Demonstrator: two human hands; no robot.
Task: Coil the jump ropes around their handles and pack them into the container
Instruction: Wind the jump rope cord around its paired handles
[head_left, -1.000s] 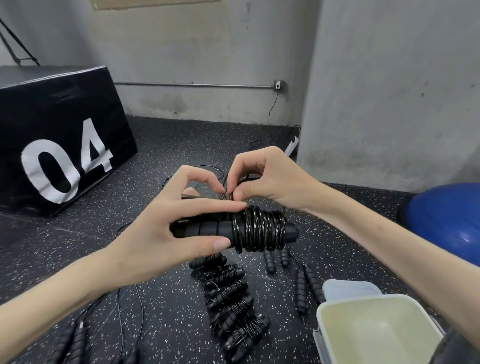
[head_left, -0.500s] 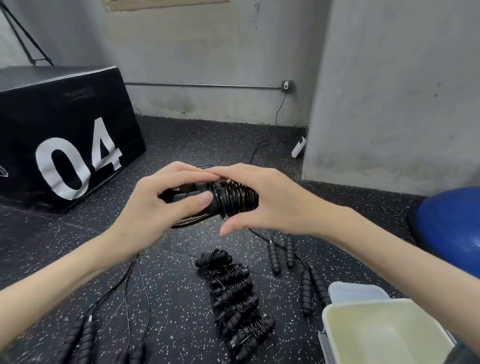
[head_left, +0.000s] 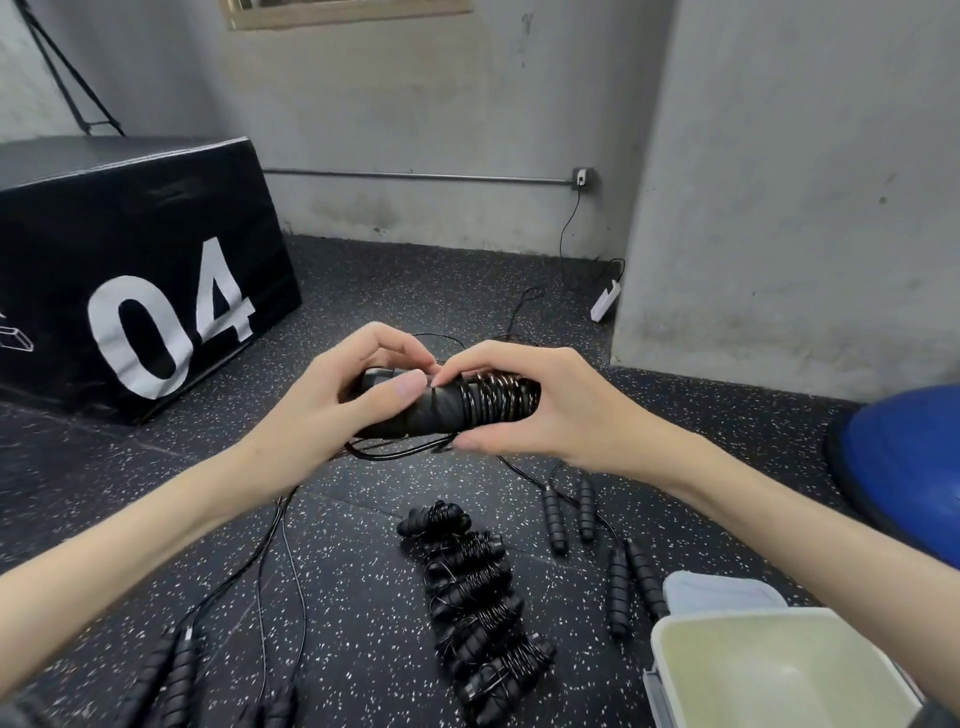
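Above speckled floor (head_left: 363, 571), both hands' grip clasps black handles (head_left: 436, 408) half-wound with glossy rope.

Jump rope, black handles (head_left: 436, 408): cord part-coiled, held level at centre. Coiled jump ropes (head_left: 475, 603): row on the floor at 6 o'clock. Uncoiled handles (head_left: 566, 512): 5 o'clock. Container (head_left: 779, 670): pale, open, 4 o'clock.

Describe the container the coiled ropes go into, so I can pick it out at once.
Start at the big blue dome against the right wall and come down to the bottom right corner. The container is the pale rectangular tub there, open and empty inside, the only light-coloured box among the black rope bundles on the floor.
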